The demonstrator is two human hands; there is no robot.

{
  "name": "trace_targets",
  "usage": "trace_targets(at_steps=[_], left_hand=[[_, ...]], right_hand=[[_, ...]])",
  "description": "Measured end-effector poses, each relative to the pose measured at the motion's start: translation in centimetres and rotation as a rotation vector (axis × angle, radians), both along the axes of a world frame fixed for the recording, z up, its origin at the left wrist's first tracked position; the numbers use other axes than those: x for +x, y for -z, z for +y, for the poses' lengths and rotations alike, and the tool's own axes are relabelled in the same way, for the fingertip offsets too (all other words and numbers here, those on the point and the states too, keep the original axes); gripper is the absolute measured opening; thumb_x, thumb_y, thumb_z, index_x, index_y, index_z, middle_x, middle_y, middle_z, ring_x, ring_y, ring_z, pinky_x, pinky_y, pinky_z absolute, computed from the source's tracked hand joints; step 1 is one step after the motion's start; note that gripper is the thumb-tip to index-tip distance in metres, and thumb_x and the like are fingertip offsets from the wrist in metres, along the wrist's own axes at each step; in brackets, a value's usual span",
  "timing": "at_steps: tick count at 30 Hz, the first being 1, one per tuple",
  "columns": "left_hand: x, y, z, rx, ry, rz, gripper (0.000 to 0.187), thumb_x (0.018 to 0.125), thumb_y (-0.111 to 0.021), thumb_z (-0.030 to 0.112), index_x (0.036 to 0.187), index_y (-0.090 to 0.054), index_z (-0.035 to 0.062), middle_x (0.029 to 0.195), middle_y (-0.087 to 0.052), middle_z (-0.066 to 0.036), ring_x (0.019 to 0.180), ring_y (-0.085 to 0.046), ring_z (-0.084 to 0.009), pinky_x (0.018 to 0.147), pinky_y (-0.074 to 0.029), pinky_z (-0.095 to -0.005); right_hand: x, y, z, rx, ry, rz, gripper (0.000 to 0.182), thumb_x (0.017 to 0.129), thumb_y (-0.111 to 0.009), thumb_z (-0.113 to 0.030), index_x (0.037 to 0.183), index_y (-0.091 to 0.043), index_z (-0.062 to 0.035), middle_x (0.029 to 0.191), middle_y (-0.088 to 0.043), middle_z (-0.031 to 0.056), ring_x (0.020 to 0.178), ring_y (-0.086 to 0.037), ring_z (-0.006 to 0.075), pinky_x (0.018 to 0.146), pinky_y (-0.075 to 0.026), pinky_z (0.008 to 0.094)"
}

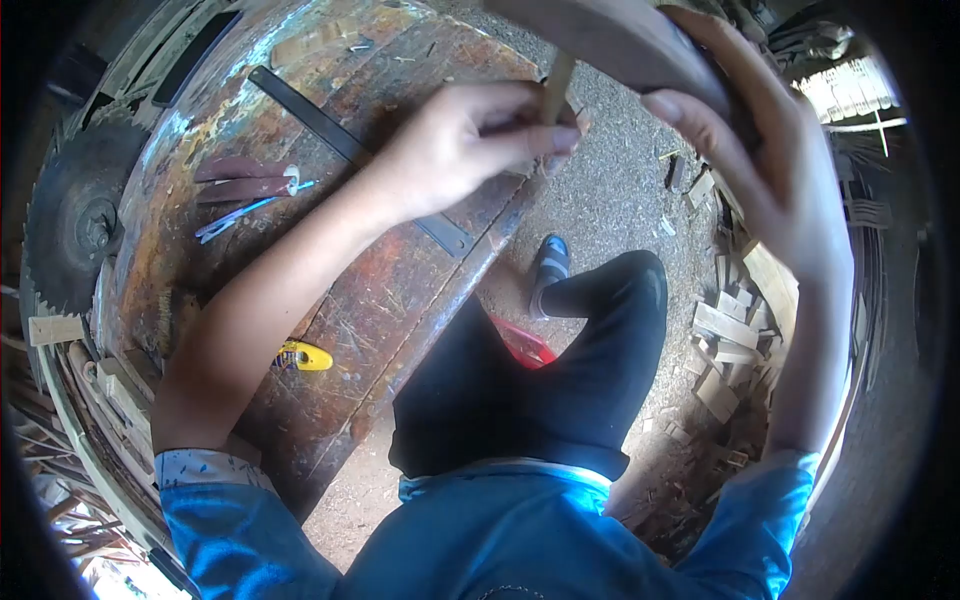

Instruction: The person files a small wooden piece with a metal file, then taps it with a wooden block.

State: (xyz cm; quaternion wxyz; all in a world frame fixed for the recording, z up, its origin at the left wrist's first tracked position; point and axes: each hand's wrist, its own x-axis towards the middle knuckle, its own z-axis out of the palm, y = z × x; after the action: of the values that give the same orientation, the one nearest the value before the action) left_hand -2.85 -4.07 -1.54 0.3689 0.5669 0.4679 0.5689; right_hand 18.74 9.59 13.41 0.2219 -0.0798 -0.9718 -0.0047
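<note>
At the top centre my left hand point(470, 145) is closed, its thumb and fingers pinching a thin wooden strip point(558, 88) that stands roughly upright. My right hand point(765, 170), at the upper right, is wrapped round the end of a curved wooden piece point(625, 45), thumb below and fingers over the top. The upper end of the strip comes up to the lower edge of the curved piece; whether they touch I cannot tell. Under my left forearm a dark metal ruler point(310, 118) lies across the worn workbench point(400, 315).
Reddish-brown rolled pieces point(245, 185) and a blue pen point(235, 218) lie on the bench, with a yellow tool point(310, 356) nearer me. A large toothed saw blade point(90, 220) is at the left. Wood offcuts point(725, 325) cover the floor at the right.
</note>
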Motion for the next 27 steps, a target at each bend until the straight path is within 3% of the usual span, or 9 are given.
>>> trace_targets(at_steps=[2, 3, 6, 8, 10, 14, 19, 27], left_hand=[[0.1, 0.0, -0.1, -0.037, -0.004, 0.000, 0.031, 0.099, -0.070, 0.018, 0.122, -0.068, -0.0012, 0.108, -0.073, -0.008, 0.103, -0.069, -0.0132, 0.090, -0.055, -0.0287], [0.4, 0.4, -0.2, -0.026, -0.011, -0.013, 0.030, 0.099, -0.070, 0.018, 0.122, -0.068, -0.0012, 0.108, -0.073, -0.008, 0.102, -0.069, -0.0132, 0.090, -0.055, -0.0287], [0.2, 0.5, 0.0, 0.006, -0.020, -0.008, 0.030, 0.099, -0.071, 0.018, 0.121, -0.069, -0.0015, 0.108, -0.074, -0.008, 0.102, -0.069, -0.0134, 0.091, -0.055, -0.0288], [0.1, 0.3, 0.0, -0.004, -0.014, -0.002, 0.029, 0.099, -0.071, 0.018, 0.120, -0.069, -0.0017, 0.108, -0.074, -0.009, 0.103, -0.069, -0.0137, 0.091, -0.055, -0.0288], [-0.2, 0.0, 0.1, -0.036, -0.012, 0.083, 0.029, 0.099, -0.071, 0.019, 0.119, -0.069, -0.0023, 0.109, -0.074, -0.009, 0.104, -0.069, -0.0139, 0.092, -0.055, -0.0287], [-0.3, 0.8, 0.3, 0.053, -0.053, -0.034, 0.029, 0.102, -0.067, 0.021, 0.119, -0.069, -0.0019, 0.107, -0.074, -0.008, 0.104, -0.070, -0.0142, 0.094, -0.053, -0.0289], [-0.4, 0.4, 0.3, 0.107, -0.129, -0.015, 0.030, 0.104, -0.063, 0.024, 0.120, -0.069, -0.0008, 0.107, -0.075, -0.009, 0.105, -0.069, -0.0151, 0.096, -0.052, -0.0299], [-0.3, 0.2, -0.1, 0.056, -0.097, 0.041, 0.030, 0.101, -0.068, 0.021, 0.120, -0.069, -0.0022, 0.107, -0.074, -0.008, 0.105, -0.068, -0.0142, 0.094, -0.053, -0.0295]], right_hand=[[-1.0, -0.9, 2.4, 0.430, -0.213, 0.093, 0.057, 0.101, -0.067, -0.037, 0.127, -0.057, 0.0127, 0.103, -0.073, 0.0281, 0.080, -0.075, 0.0253, 0.066, -0.064, 0.0327], [-1.2, -3.5, 1.1, -0.218, -0.004, -0.062, 0.075, 0.107, -0.041, -0.060, 0.138, -0.042, 0.0078, 0.119, -0.063, 0.0197, 0.084, -0.070, 0.0216, 0.080, -0.063, 0.0360], [0.9, -2.5, 2.4, -0.166, 0.172, 0.047, 0.046, 0.105, -0.055, -0.034, 0.138, -0.057, -0.0020, 0.116, -0.070, 0.0159, 0.099, -0.071, 0.0247, 0.091, -0.056, 0.0354], [0.2, -1.0, -0.1, -0.102, 0.152, -0.042, 0.045, 0.103, -0.063, -0.029, 0.139, -0.060, -0.0041, 0.116, -0.072, 0.0153, 0.105, -0.071, 0.0257, 0.094, -0.054, 0.0360], [-1.4, -0.5, -2.2, -0.126, 0.048, -0.175, 0.059, 0.097, -0.071, -0.034, 0.145, -0.055, -0.0026, 0.126, -0.069, 0.0181, 0.112, -0.069, 0.0253, 0.096, -0.053, 0.0398], [1.0, 0.0, 2.3, -0.189, 0.129, 0.456, 0.053, 0.105, -0.059, -0.037, 0.147, -0.054, -0.0052, 0.130, -0.068, 0.0162, 0.116, -0.069, 0.0247, 0.100, -0.053, 0.0370], [1.9, -0.1, 2.7, -0.182, 0.252, 0.465, 0.056, 0.103, -0.059, -0.044, 0.147, -0.056, -0.0091, 0.128, -0.069, 0.0140, 0.112, -0.070, 0.0222, 0.096, -0.055, 0.0351], [1.9, 0.7, 1.7, -0.234, 0.241, 0.349, 0.061, 0.101, -0.059, -0.053, 0.146, -0.058, -0.0121, 0.123, -0.070, 0.0117, 0.104, -0.071, 0.0181, 0.086, -0.058, 0.0318]])
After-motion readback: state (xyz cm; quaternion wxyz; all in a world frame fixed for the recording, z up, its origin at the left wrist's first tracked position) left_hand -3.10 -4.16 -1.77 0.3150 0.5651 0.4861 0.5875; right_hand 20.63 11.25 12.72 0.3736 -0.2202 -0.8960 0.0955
